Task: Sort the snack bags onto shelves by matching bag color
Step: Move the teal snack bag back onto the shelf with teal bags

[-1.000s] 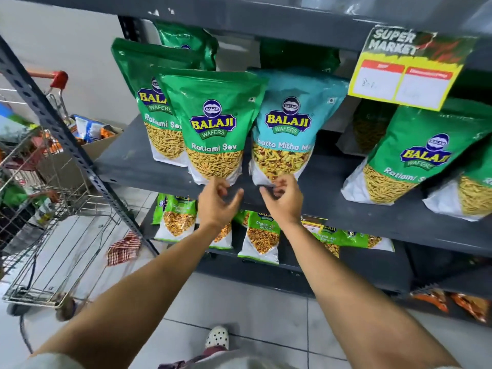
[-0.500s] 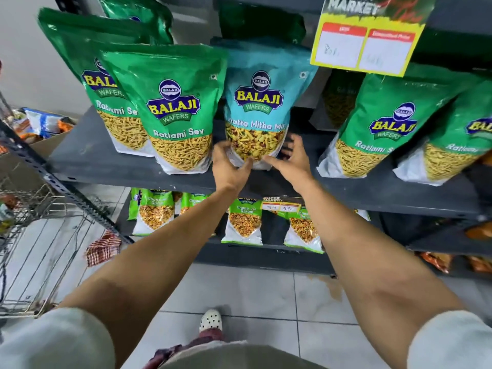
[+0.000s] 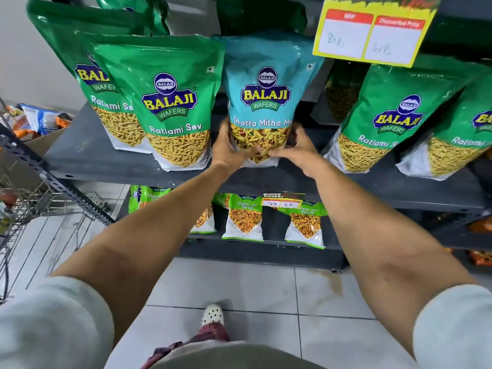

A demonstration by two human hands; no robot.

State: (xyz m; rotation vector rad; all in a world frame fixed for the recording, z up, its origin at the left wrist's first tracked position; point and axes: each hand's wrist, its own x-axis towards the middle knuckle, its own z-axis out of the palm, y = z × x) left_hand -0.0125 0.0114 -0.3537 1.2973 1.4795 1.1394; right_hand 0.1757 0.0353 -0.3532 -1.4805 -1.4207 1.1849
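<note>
A teal snack bag (image 3: pixel 266 83) marked Khatta Mitha stands upright on the dark grey shelf (image 3: pixel 87 155), between green Ratlami Sev bags. My left hand (image 3: pixel 227 149) grips its lower left side. My right hand (image 3: pixel 298 150) grips its lower right side, thumb across the front. A green bag (image 3: pixel 170 102) stands right beside it on the left, another green bag (image 3: pixel 383 118) leans to the right. More green bags sit behind.
A yellow price tag (image 3: pixel 370 35) hangs from the shelf above. The lower shelf holds several small light-green bags (image 3: pixel 243 217). A wire shopping cart (image 3: pixel 24 209) and a cardboard box with mixed bags (image 3: pixel 42 121) stand at the left. My shoe (image 3: pixel 211 314) is on the tiled floor.
Both hands rose from below the shelf edge and closed on the lower sides of the teal bag. The view moved closer and to the right.
</note>
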